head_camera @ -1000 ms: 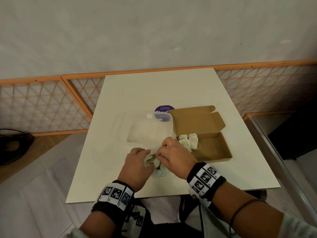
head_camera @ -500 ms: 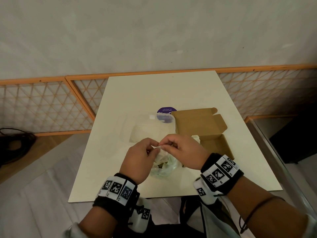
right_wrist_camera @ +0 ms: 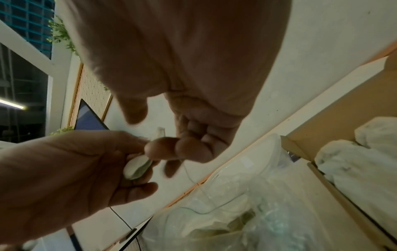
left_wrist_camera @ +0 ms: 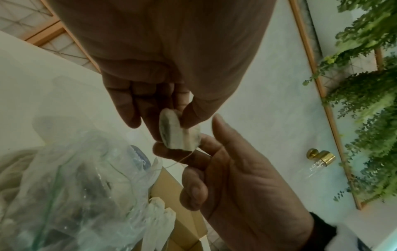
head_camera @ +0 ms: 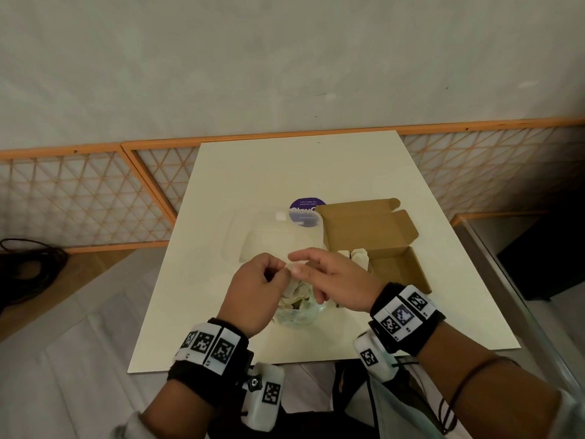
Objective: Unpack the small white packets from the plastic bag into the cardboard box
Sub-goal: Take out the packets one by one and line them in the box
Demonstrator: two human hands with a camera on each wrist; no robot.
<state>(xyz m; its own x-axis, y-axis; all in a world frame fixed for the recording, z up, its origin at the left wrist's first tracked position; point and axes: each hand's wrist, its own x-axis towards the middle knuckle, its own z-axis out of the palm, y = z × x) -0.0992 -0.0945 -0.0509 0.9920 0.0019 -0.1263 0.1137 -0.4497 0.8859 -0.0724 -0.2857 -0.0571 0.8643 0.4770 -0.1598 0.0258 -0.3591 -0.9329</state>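
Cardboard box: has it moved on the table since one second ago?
No. The cardboard box stays put: its open lid's corner still sits beside the round purple sticker on the table.

We see one small white packet point(left_wrist_camera: 179, 134), a flat rounded pouch with a thin string point(left_wrist_camera: 182, 159) trailing from it. It is pinched between the thumb and fingers of the left hand point(head_camera: 256, 289) at the centre of the head view, and a finger of the right hand point(head_camera: 335, 280) touches its underside. Just below it in the frame lies the plastic bag point(head_camera: 297, 315), clear and crumpled on the worktop point(head_camera: 285, 172), with more pale packets point(head_camera: 296, 296) bunched inside. The cardboard box point(head_camera: 402, 270) is brown and shallow, its lid flap point(head_camera: 357, 223) folded back. It sits just right of the bag, and a few white packets point(head_camera: 357, 256) lie at its left end.
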